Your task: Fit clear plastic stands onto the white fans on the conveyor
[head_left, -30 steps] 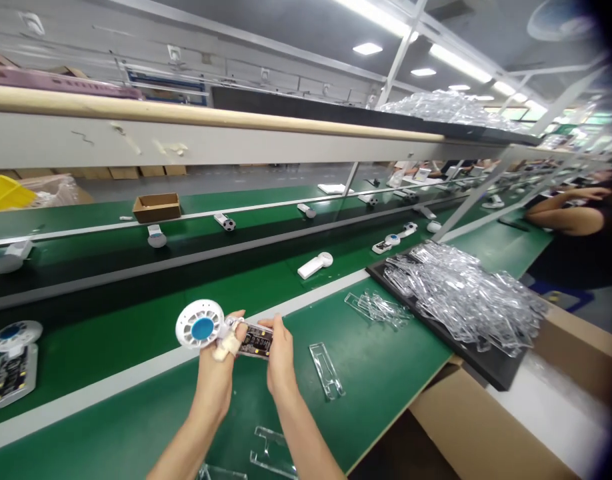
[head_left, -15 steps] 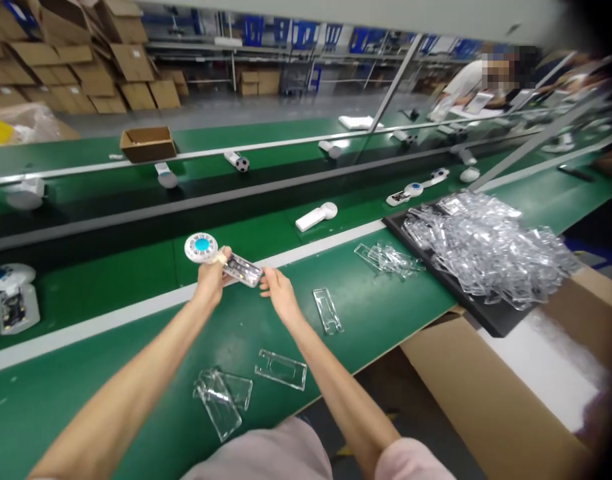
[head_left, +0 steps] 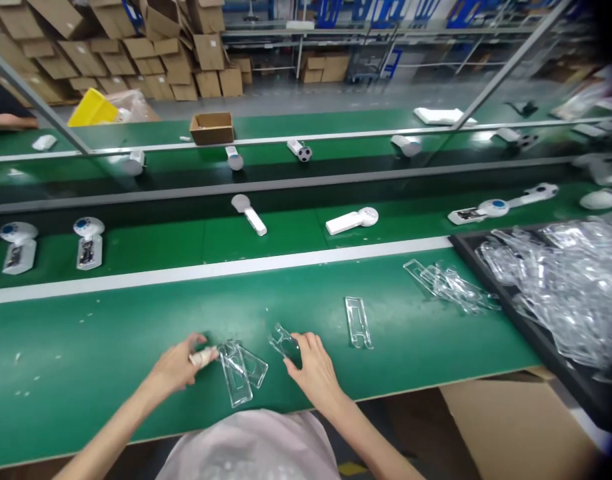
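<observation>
My right hand (head_left: 313,373) grips a clear plastic cover (head_left: 281,340) by its edge, between thumb and fingers; the cover is tilted. My left hand (head_left: 176,365) has its fingers apart, a wrapped finger close to the overlapping clear plastic covers (head_left: 237,377) on the green bench; whether it touches them I cannot tell. Another single clear cover (head_left: 357,323) lies to the right of my right hand. Beyond the white strip, a white handheld fan-like device (head_left: 250,215) lies plain side up on the green belt.
A loose heap of clear covers (head_left: 449,283) lies beside a black tray (head_left: 531,320) piled with more. Several white devices with round heads (head_left: 89,243) lie along the belt. Metal posts (head_left: 511,63) rise beyond it. Another person's arm (head_left: 11,121) shows at far left.
Both hands have let go of the white device, which now lies on the belt, and have come back toward my body. My right hand has taken hold of a clear cover. The view has turned left.
</observation>
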`<state>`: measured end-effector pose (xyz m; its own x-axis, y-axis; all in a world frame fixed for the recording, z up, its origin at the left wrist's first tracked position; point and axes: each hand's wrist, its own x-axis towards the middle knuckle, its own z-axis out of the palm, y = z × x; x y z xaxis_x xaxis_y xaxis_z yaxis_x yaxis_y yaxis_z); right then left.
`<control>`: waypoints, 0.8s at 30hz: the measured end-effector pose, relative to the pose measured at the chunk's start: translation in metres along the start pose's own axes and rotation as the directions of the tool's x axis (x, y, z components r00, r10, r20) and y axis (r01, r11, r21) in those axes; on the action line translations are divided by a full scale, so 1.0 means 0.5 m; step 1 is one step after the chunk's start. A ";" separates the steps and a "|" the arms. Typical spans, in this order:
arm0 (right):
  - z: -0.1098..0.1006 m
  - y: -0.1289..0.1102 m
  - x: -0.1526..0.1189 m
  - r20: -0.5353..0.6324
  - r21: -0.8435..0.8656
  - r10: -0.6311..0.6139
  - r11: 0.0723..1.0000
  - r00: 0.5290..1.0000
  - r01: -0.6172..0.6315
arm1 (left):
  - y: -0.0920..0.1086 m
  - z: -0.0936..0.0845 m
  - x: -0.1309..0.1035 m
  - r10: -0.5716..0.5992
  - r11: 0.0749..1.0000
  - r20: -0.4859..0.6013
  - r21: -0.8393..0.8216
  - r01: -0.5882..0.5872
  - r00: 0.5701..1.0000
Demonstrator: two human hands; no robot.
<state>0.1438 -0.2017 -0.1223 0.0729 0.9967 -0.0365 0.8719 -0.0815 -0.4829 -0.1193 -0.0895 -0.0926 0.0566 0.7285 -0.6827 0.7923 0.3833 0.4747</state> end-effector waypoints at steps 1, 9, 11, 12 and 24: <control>-0.002 -0.020 0.009 0.003 0.046 -0.019 0.999 1.000 0.019 | -0.016 0.023 -0.018 -0.038 0.997 0.004 -0.069 0.038 0.999; 0.096 -0.200 0.004 0.166 -0.072 0.011 0.997 0.986 0.001 | -0.008 0.096 -0.070 -0.109 0.685 0.040 -0.721 0.104 0.993; 0.109 -0.213 0.005 0.161 -0.106 0.035 0.994 0.986 -0.018 | -0.021 0.107 -0.079 -0.083 0.591 0.047 -0.802 0.088 0.995; 0.109 -0.216 0.007 0.168 -0.111 0.046 0.993 0.985 -0.028 | -0.028 0.113 -0.082 -0.057 0.549 0.052 -0.833 0.075 0.997; 0.072 -0.185 -0.010 0.164 -0.047 0.289 0.957 0.943 -0.286 | 0.003 0.192 -0.122 0.184 0.466 0.089 -0.885 -0.008 0.979</control>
<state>0.0454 -0.1989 -0.1088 0.2419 0.9169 -0.3175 0.8364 -0.3629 -0.4109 -0.0631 -0.1880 -0.1036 0.2549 0.7333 -0.6303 -0.1682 0.6755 0.7179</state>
